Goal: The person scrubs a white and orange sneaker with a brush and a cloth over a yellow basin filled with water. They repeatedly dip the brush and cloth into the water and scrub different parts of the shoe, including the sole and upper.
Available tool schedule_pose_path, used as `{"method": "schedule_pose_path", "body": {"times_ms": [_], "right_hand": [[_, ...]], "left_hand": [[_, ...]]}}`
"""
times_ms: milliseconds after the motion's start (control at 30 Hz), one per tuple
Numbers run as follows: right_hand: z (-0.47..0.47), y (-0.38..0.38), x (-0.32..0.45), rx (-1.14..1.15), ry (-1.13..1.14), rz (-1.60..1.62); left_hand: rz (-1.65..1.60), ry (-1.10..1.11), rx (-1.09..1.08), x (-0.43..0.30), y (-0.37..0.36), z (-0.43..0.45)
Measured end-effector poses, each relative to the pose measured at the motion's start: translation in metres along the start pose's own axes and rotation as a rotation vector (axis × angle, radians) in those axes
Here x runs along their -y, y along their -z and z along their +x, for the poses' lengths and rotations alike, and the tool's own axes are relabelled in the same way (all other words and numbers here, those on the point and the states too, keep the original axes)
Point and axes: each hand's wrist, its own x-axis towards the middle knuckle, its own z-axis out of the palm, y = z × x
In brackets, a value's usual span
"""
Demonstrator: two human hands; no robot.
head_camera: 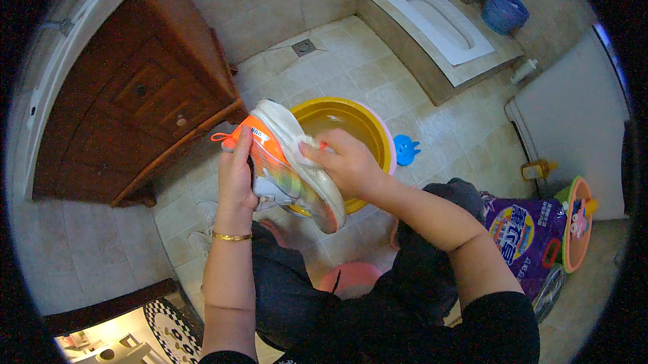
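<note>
My left hand (235, 177) grips a running shoe (273, 161) by its heel and upper. The shoe is orange, yellow-green and white, tilted on its side with its thick white midsole towards my right hand (352, 164). My right hand presses a small whitish scrubber (308, 150) with a bit of red on it against the midsole. Fingers cover most of the scrubber, so its exact kind cannot be told. Below the shoe stands a yellow plastic basin (331, 102) with cloudy water (334, 123) in it. A pink rim (390, 144) shows around its right side.
A blue plastic item (405, 150) lies right of the basin. The raised squat toilet (435, 25) and a blue bucket (503, 9) are farther back. A wooden cabinet (152, 91) stands left, a purple packaging bag (521, 242) right. White shoes (203, 235) rest beside my left forearm.
</note>
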Motion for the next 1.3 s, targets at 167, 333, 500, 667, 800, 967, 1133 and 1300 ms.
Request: {"method": "schedule_pose_path", "body": {"times_ms": [167,333,500,667,800,967,1133,1300], "right_hand": [[0.031,0.010,0.006,-0.170,0.082,-0.105],[-0.003,-0.003,0.001,0.044,0.104,-0.025],[-0.003,-0.006,-0.002,-0.014,0.187,-0.027],[0.012,0.002,0.004,-0.010,0.139,-0.026],[-0.006,-0.002,-0.005,0.130,0.152,0.062],[-0.010,0.006,-0.010,0.111,-0.148,0.273],[-0.012,0.004,-0.015,-0.102,-0.802,0.836],[-0.010,-0.004,-0.011,-0.332,-0.959,1.145]], "left_hand": [[0.137,0.057,0.077,0.011,-0.009,-0.005],[0.048,0.009,-0.006,0.002,0.005,0.007],[0.083,0.019,-0.042,-0.001,-0.002,-0.001],[0.083,0.012,-0.043,0.007,-0.006,-0.003],[-0.003,-0.049,-0.091,-0.004,0.010,0.006],[-0.059,-0.148,-0.213,-0.016,0.017,0.003],[-0.324,-0.119,-0.184,-0.024,0.032,0.014],[-0.489,-0.066,-0.201,-0.023,0.035,0.014]]}}
